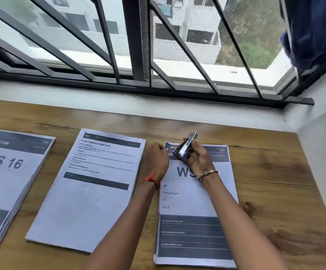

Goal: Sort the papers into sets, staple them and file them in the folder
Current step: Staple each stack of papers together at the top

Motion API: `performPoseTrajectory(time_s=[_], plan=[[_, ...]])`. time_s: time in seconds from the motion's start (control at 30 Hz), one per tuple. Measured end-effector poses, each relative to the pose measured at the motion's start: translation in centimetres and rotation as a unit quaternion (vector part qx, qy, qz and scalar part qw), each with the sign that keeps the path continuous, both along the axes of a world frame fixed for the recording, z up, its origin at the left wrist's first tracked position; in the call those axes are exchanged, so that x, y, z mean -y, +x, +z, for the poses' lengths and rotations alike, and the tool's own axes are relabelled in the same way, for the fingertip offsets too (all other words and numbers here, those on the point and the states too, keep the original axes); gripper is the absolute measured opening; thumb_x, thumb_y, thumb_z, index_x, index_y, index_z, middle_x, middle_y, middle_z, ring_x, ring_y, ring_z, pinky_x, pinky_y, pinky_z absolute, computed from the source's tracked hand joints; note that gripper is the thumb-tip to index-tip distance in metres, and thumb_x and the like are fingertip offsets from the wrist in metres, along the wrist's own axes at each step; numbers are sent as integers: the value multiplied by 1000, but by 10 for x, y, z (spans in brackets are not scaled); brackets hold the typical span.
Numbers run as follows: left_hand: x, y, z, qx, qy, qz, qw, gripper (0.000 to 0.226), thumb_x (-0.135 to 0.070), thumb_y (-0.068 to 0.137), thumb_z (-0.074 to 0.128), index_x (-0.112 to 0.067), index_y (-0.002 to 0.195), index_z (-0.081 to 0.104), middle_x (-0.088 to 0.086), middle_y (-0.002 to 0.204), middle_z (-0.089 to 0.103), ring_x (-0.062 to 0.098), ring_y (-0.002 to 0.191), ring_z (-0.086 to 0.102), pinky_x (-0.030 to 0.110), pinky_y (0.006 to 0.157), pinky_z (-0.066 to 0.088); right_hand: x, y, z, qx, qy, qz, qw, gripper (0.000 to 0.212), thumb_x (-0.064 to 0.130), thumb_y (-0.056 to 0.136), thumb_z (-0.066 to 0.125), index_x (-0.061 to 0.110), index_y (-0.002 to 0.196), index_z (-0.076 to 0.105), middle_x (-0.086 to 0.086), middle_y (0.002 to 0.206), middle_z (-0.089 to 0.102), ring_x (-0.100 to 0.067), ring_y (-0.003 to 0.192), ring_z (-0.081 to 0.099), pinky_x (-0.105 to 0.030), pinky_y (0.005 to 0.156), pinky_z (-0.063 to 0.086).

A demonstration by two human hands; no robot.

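**A:** Where do things stand on the bench (271, 172)?

**B:** Three piles of papers lie on it side by side, apart from one another. The WS 16 stack (12, 182) is at the left edge of the frame, the sesame drink stack (92, 191) is in the middle, and the WS 17 stack (193, 203) is right of centre. No folder is in view, so I judge filing is a long way off. The step in hand looks like stapling the WS 17 stack.

**A:** And the hands?

**B:** Both are at that stack's upper left corner. The right hand (197, 159) has its fingers wrapped round the stapler (185, 147). The stapler is tilted, with its far end up toward the window, and seems to be lifted off the paper. The left hand (156, 160) rests at the corner's edge. Its fingers are hidden behind the knuckles, so I cannot tell whether they pinch the sheets or only press them.

**A:** What makes a good staple here?

**B:** Square the sheets first, because the stack's lower left edge looks slightly fanned. Hold the corner flat and slide it fully into the stapler's mouth, staying clear of the dark header text. Then squeeze once, firmly. A crooked bite would likely miss the bottom sheets.
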State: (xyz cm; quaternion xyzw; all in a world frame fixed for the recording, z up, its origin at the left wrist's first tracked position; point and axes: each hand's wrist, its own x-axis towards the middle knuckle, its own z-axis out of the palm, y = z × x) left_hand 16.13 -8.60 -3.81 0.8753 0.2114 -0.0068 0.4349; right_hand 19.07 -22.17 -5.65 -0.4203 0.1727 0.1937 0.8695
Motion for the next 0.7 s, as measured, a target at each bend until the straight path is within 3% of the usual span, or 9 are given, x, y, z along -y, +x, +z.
performPoseTrajectory(time_s=[0.1, 0.2, 0.27, 0.37, 0.43, 0.5, 0.7], plan=[[6, -5, 4, 49, -15, 21, 998, 11, -14, 89, 57, -6, 90, 64, 9, 91, 65, 23, 85, 60, 33, 75, 48, 0, 0, 0, 1, -6, -1, 1000, 19, 21, 91, 50, 6, 93, 62, -9, 76, 66, -21, 70, 67, -44, 80, 52], [16, -13, 6, 90, -22, 67, 993, 15, -9, 91, 54, -3, 90, 67, 6, 83, 66, 19, 76, 57, 21, 60, 35, 0, 0, 2, -4, 2, -5, 1000, 18, 21, 90, 51, 7, 93, 62, -8, 76, 67, -19, 68, 67, -38, 72, 57], [24, -15, 2, 124, -5, 105, 987, 16, -5, 91, 53, 1, 83, 66, 14, 76, 66, 24, 67, 55, 21, 55, 26, 0, -1, 4, -7, 11, -5, 1000, 23, 24, 82, 56, 7, 96, 61, -7, 78, 66, -20, 69, 67, -34, 64, 58], [34, -17, -10, 155, 2, 127, 980, 14, 4, 88, 55, 7, 92, 68, 21, 82, 67, 32, 71, 60, 25, 61, 36, 0, -3, 6, 1, 16, 2, 1000, 41, 29, 65, 71, 10, 99, 60, -5, 81, 67, -19, 72, 68, -30, 61, 57], [35, -19, -19, 180, 9, 127, 975, 21, 9, 84, 56, 7, 102, 66, 21, 86, 67, 31, 74, 62, 27, 66, 44, 0, -3, 4, 16, 30, 6, 999, 64, 34, 47, 88, 11, 100, 61, -3, 82, 69, -18, 74, 69, -29, 61, 57], [34, -20, -27, 205, 25, 119, 971, 33, 13, 82, 56, 5, 112, 64, 20, 88, 66, 28, 75, 61, 24, 70, 40, 0, -3, 0, 30, 44, 4, 999, 79, 37, 34, 93, 12, 101, 61, -2, 84, 71, -16, 76, 69, -28, 64, 56], [33, -20, -29, 258, 18, 116, 959, 43, 18, 80, 54, -2, 118, 62, 15, 91, 66, 11, 82, 55, 11, 78, 38, -3, 4, -2, 74, 73, 0, 995, 78, 37, 40, 93, 16, 106, 58, -5, 90, 71, -17, 84, 68, -27, 71, 57]])
